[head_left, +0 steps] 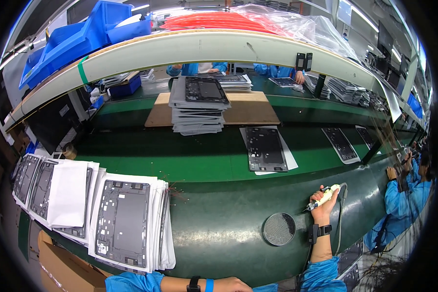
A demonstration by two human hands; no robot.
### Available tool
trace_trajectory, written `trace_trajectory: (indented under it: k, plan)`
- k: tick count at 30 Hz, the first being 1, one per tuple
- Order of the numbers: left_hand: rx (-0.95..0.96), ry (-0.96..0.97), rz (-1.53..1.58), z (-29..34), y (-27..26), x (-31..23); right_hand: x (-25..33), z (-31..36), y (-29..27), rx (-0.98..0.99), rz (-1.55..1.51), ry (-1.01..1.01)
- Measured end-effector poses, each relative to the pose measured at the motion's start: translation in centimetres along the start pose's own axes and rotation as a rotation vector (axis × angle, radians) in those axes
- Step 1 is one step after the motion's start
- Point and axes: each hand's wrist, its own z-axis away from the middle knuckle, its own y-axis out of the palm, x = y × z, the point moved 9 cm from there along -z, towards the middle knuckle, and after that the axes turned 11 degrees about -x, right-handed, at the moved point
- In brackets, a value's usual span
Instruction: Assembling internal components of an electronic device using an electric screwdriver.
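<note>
My right hand (322, 210) is closed around a pale yellow corded electric screwdriver (330, 193), raised over the green bench. Its tip points left, and a grey cable (343, 214) hangs from its back end. Just left of that wrist lies a round mesh-patterned dish (279, 228). My left hand (233, 284) rests low at the bottom edge, its fingers out of sight, so what it holds cannot be told. Nearest to it, at the left, is a stack of dark tablet housings (122, 221) with white sheets (69, 190) between them.
Tablet housings lie on the green conveyor (199, 163), one at the centre (265, 148), another farther right (340, 144). Behind stands a tall housing stack (197, 114) on a wooden board (253, 109). A shelf (199, 44) spans overhead, bearing blue bins (78, 39). A co-worker's sleeve (399, 202) is at right.
</note>
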Motion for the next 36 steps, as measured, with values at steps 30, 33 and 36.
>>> trace_trajectory:
  k: [30, 33, 36]
  plan:
    - [0.069, 0.033, -0.13, 0.2, -0.2, -1.2, -0.1, -0.1, 0.3, 0.058, 0.007, 0.006]
    - [0.064, 0.128, -0.142, 0.0, -0.2, -2.4, -0.2, -0.2, 0.6, 0.038, -0.008, 0.006]
    - [0.045, -0.282, -0.091, 0.0, -0.1, -0.9, 0.0, -0.1, 0.0, 0.013, -0.004, 0.005]
